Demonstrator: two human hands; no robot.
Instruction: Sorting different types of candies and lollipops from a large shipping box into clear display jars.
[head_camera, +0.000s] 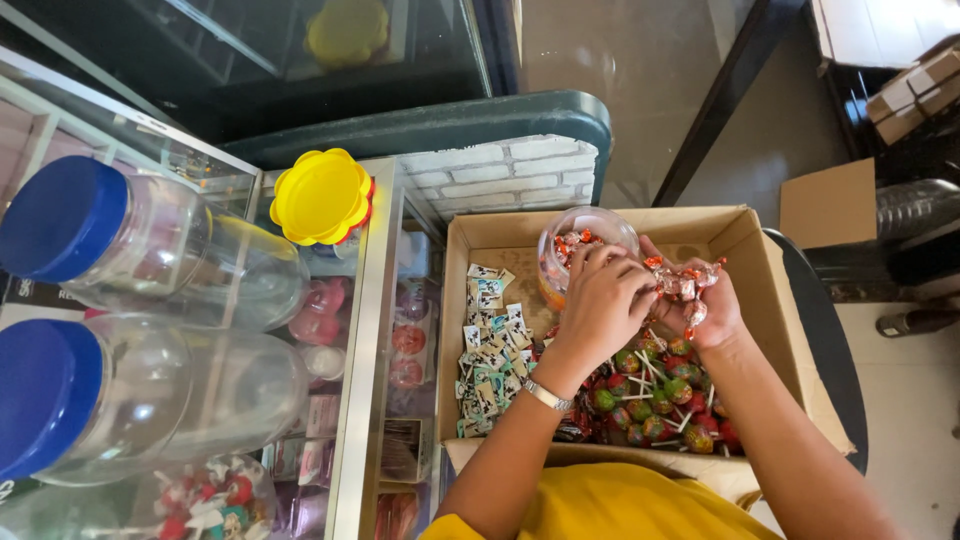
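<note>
Wrapped candies (683, 283) were held tight in the right hand (712, 312) and picked by the left hand (598, 300) (best dropped slowly) over the jar (570, 235).

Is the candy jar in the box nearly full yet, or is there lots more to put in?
Not nearly. The clear jar has only a small heap of red-wrapped sweets inside. The right hand holds a bunch of wrapped sweets beside the jar, and the left hand is at its mouth. Many lollipops and small packets still lie in the cardboard box.
</note>
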